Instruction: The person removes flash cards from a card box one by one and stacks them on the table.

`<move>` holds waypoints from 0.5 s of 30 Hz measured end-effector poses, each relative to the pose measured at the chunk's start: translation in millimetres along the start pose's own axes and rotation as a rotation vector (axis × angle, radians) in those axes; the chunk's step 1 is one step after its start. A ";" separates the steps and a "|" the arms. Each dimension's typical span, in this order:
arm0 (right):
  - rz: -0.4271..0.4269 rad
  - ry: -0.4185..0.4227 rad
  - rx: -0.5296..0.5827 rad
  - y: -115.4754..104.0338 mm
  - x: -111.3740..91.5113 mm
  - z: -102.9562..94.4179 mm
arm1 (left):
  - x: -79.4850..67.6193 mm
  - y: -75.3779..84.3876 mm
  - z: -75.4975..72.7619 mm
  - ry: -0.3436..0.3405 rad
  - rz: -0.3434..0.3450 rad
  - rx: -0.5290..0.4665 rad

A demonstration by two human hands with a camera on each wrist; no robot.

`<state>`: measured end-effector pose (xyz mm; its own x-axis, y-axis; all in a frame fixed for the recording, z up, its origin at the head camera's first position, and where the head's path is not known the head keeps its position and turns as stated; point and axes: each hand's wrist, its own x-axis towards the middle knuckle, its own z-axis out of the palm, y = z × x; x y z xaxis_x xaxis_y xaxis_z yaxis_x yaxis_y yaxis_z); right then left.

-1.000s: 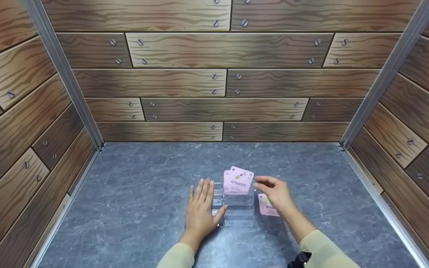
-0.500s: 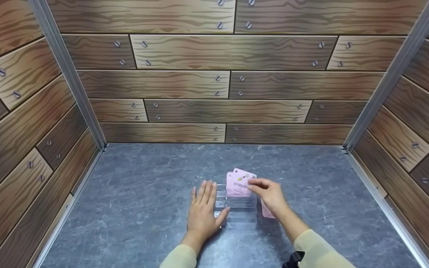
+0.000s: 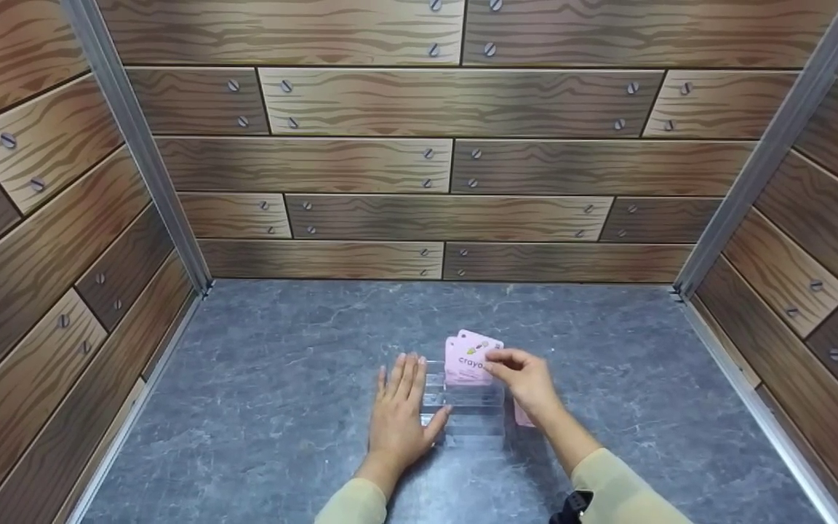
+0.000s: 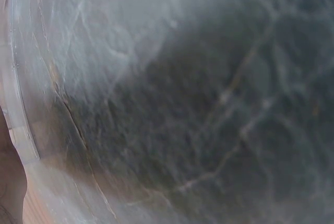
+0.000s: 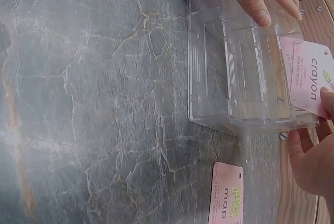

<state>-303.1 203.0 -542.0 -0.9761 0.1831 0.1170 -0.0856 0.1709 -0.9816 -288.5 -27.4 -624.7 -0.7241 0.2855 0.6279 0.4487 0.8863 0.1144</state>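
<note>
A pink flashcard [image 3: 471,348] printed "crayon" leans in the back tier of a clear plastic tiered holder [image 3: 474,422]. Thumb and fingers of my right hand [image 3: 529,382] pinch its right edge; the right wrist view shows the thumb on the card's face. Behind it, another pink card [image 3: 450,362] peeks out on the left. My left hand [image 3: 400,418] lies with straight fingers along the holder's left side, its thumb across the front tiers. A pink "map" card [image 5: 227,195] lies on the table right of the holder, mostly hidden by my right hand in the head view.
The grey marbled tabletop [image 3: 281,378] is enclosed by wood-print walls [image 3: 361,164] at the back and sides, with metal corner posts [image 3: 753,156]. The left wrist view holds mostly tabletop, with the holder's clear edge [image 4: 23,114] at its left.
My right hand has moved left from beside the crayon card and now pinches its right edge. The map card has become mostly covered. The left hand has stayed at the holder.
</note>
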 end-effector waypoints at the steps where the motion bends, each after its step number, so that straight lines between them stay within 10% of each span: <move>1: 0.000 0.002 0.005 1.8 0.9 -0.2 | 0.0 -0.1 0.3 0.001 0.002 0.002; 15: 0.023 0.054 0.047 5.9 2.7 6.4 | -0.8 -1.1 3.1 0.007 -0.006 0.000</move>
<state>-307.5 198.3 -548.4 -0.9660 0.2383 0.1007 -0.0735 0.1205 -0.9900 -290.0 -27.5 -627.7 -0.7228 0.2775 0.6329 0.4441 0.8882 0.1179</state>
